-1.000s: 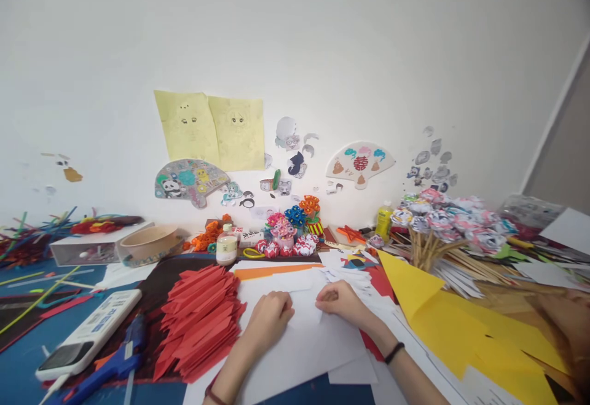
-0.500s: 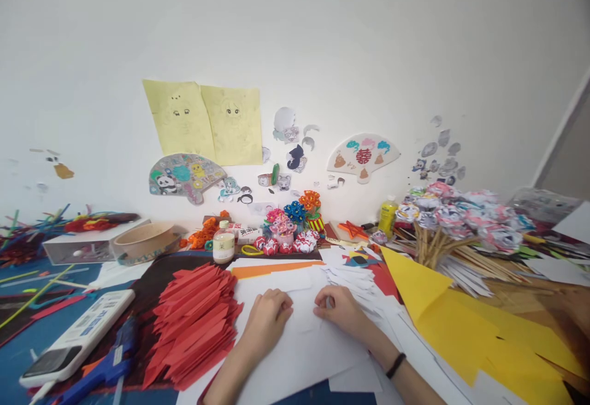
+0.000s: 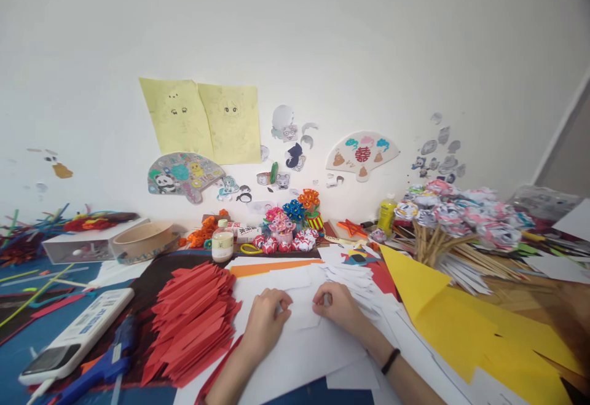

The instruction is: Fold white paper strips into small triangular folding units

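Observation:
My left hand [image 3: 268,320] is closed, thumb and forefinger pinched at the left side of a small white paper piece [image 3: 305,313] over the white sheets [image 3: 299,362]. Facing it, my right hand [image 3: 337,306] pinches at the piece's right side, a black band on its wrist. The paper blends with the white sheets below, so its edges are hard to make out. A pile of folded red paper strips [image 3: 196,322] lies left of my left hand. Beyond my right hand are loose white paper strips [image 3: 353,282].
A blue glue gun [image 3: 110,356] and a white power strip [image 3: 78,337] lie at the left. A glue bottle [image 3: 223,242] and paper flowers [image 3: 295,211] stand at the back. Yellow paper [image 3: 483,331] and a bundle of rolled paper roses [image 3: 461,208] are right.
The view has shifted slightly. Both hands keep nearly the same pinched pose and place over the white paper.

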A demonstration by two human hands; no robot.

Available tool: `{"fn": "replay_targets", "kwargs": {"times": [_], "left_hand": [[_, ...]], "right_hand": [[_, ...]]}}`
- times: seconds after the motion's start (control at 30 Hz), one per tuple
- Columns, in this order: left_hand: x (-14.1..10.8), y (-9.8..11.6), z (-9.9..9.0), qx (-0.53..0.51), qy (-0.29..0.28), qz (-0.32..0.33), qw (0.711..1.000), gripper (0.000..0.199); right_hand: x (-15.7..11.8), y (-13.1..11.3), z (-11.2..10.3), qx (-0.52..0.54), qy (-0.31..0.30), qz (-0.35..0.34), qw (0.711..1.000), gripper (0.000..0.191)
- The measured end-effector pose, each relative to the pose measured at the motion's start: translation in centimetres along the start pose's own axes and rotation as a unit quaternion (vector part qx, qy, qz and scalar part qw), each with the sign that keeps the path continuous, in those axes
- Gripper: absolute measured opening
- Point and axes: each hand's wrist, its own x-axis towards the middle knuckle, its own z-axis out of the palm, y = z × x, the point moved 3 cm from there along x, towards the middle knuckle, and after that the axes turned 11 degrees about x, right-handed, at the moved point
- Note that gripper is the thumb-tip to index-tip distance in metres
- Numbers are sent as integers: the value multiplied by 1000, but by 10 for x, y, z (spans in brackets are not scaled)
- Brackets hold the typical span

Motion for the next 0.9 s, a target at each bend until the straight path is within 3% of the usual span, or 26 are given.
{"fn": "replay_targets", "kwargs": {"times": [0.2, 0.47, 0.73, 0.9], "left_hand": [[2, -4, 3, -26, 0, -22, 999, 19], [2, -2, 3, -19, 1, -3, 1000, 22], [-1, 5, -4, 10, 6, 91, 996, 19], [-3, 8, -5, 60, 4, 135, 989, 22]], "right_hand": [[0, -6, -1, 26, -22, -47, 998, 22], [-3, -13, 2, 34, -19, -56, 998, 12], [-6, -14, 3, -9, -26, -94, 995, 7], [-12, -27, 1, -50, -49, -164, 984, 8]]}}
